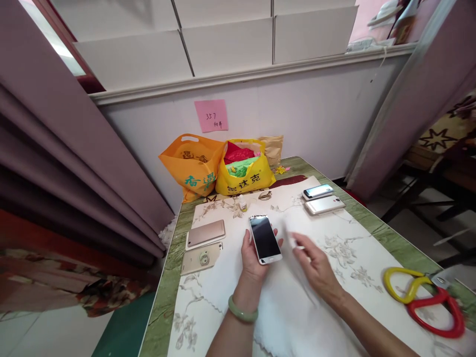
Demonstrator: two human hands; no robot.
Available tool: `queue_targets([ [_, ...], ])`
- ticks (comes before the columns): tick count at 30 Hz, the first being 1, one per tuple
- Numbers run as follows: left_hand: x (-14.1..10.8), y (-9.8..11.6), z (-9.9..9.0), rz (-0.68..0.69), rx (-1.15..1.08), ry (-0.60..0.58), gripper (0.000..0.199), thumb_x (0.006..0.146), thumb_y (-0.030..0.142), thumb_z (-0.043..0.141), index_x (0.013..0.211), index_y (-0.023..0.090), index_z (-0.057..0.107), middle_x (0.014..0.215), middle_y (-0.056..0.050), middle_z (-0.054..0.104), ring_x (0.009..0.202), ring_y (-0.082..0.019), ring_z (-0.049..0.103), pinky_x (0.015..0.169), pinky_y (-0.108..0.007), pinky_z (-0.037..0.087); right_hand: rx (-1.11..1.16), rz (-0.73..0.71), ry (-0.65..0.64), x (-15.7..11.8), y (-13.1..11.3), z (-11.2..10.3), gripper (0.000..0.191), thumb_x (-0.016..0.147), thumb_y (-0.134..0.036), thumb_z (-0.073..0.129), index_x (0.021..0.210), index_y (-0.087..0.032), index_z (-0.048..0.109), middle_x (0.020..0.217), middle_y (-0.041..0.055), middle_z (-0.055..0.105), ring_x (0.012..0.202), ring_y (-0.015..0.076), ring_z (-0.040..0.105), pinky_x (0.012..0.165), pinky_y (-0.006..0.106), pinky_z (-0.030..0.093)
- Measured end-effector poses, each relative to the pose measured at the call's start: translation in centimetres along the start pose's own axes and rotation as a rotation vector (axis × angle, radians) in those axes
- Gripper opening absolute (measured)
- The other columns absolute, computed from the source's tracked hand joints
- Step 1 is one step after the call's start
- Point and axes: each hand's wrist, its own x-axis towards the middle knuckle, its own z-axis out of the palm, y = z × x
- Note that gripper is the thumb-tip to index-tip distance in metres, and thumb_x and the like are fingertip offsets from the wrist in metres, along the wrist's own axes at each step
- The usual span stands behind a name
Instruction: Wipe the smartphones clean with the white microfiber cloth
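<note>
L hand is palm-up, gripping the white phone from below: we see the thumb along its left edge & fingertips round its right edge. So the phone sits above the tabletop, screen up, w/ its long axis running away from us, far end leaning left.

R hand is just right of the phone, apart from it, and we see thumb & fingers pinching a thin white sheet; blur there means we can't tell what it's made of. From R hand, the phone lies to the left, w/ its right long edge facing that side. L hand is obv. nearer, being in contact. Other phones, e.g. the pink one & the silver one, lie well apart from both hands.
</note>
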Motion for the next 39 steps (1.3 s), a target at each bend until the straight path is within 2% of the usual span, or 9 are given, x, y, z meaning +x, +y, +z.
queue_targets([
  [2,0.3,-0.2,0.0,-0.013,0.032,0.038,0.034,0.085,0.038,0.055,0.106,0.015,0.068,0.094,-0.011,0.074,0.099,-0.027,0.067,0.097,-0.046,0.047,-0.152,-0.201,-0.244,-0.5,-0.6,0.4,0.038,0.095,-0.034,0.045,0.13,-0.024,0.056,0.128,0.0074,0.06,0.117,0.0212,0.055,0.099,0.036,0.046],
  [6,0.3,-0.5,-0.1,-0.05,0.083,0.057,0.033,0.084,0.038,0.056,0.101,0.014,0.07,0.089,-0.01,0.075,0.094,-0.025,0.068,0.096,-0.039,0.049,-0.438,-0.462,-0.416,-1.2,-0.4,1.5,0.048,0.098,-0.028,0.04,0.146,-0.025,0.036,0.145,0.0063,0.045,0.133,0.0205,0.041,0.111,0.042,0.034],
  [10,0.2,-0.9,-0.5,-0.083,0.106,0.095,0.033,0.082,0.04,0.061,0.098,0.012,0.07,0.092,-0.01,0.075,0.096,-0.023,0.068,0.096,-0.033,0.049,-0.626,-0.621,-0.576,-0.5,0.3,2.8,0.068,0.095,-0.042,0.046,0.152,-0.023,0.014,0.154,0.0063,0.03,0.141,0.0228,0.028,0.118,0.049,0.012],
  [18,0.6,-1.4,-0.2,-0.044,0.101,0.028,0.036,0.089,0.036,0.053,0.114,0.012,0.065,0.109,-0.01,0.071,0.107,-0.021,0.064,0.099,-0.031,0.046,-0.772,-0.29,-0.36,1.8,1.1,4.0,0.071,0.097,-0.052,0.034,0.152,-0.022,0.002,0.155,0.0091,0.023,0.142,0.0272,0.025,0.113,0.061,0.007],
  [24,0.1,-0.7,0.0,-0.148,0.077,-0.046,0.042,0.086,0.046,0.057,0.11,0.012,0.066,0.099,-0.01,0.073,0.098,-0.024,0.067,0.098,-0.037,0.047,-0.646,-0.524,-0.536,-2.2,-0.1,1.2,0.067,0.094,-0.049,0.046,0.151,-0.022,0.022,0.149,0.0083,0.038,0.137,0.0258,0.035,0.115,0.053,0.018],
  [28,0.0,-0.6,0.1,-0.2,0.101,-0.035,0.04,0.086,0.043,0.057,0.107,0.01,0.066,0.093,-0.011,0.073,0.099,-0.025,0.067,0.097,-0.039,0.048,-0.541,-0.596,-0.618,-0.1,-0.8,1.0,0.051,0.098,-0.034,0.042,0.147,-0.029,0.032,0.145,0.0026,0.045,0.131,0.0205,0.044,0.11,0.045,0.031],
  [33,-0.1,-1.1,0.0,-0.171,0.053,-0.064,0.035,0.09,0.039,0.053,0.105,0.011,0.066,0.1,-0.011,0.072,0.1,-0.023,0.066,0.096,-0.036,0.048,-0.464,-0.502,-0.35,4.0,1.1,2.4,0.04,0.099,-0.026,0.036,0.135,-0.029,0.052,0.142,0.0051,0.049,0.122,0.0203,0.052,0.1,0.04,0.045],
  [36,0.0,-1.2,-0.1,-0.158,0.031,-0.054,0.036,0.089,0.042,0.054,0.105,0.012,0.067,0.095,-0.009,0.073,0.09,-0.019,0.069,0.093,-0.032,0.05,-0.45,-0.467,-0.243,2.7,2.3,2.6,0.039,0.097,-0.022,0.038,0.133,-0.026,0.054,0.134,0.0077,0.056,0.117,0.021,0.055,0.097,0.042,0.048],
  [39,0.4,-1.0,-0.1,-0.122,0.049,-0.048,0.039,0.088,0.044,0.054,0.106,0.011,0.066,0.091,-0.007,0.073,0.082,-0.018,0.069,0.088,-0.031,0.052,-0.438,-0.521,-0.279,0.2,2.6,2.4,0.038,0.096,-0.021,0.044,0.131,-0.027,0.056,0.128,0.0073,0.061,0.11,0.0213,0.059,0.092,0.041,0.052],
])
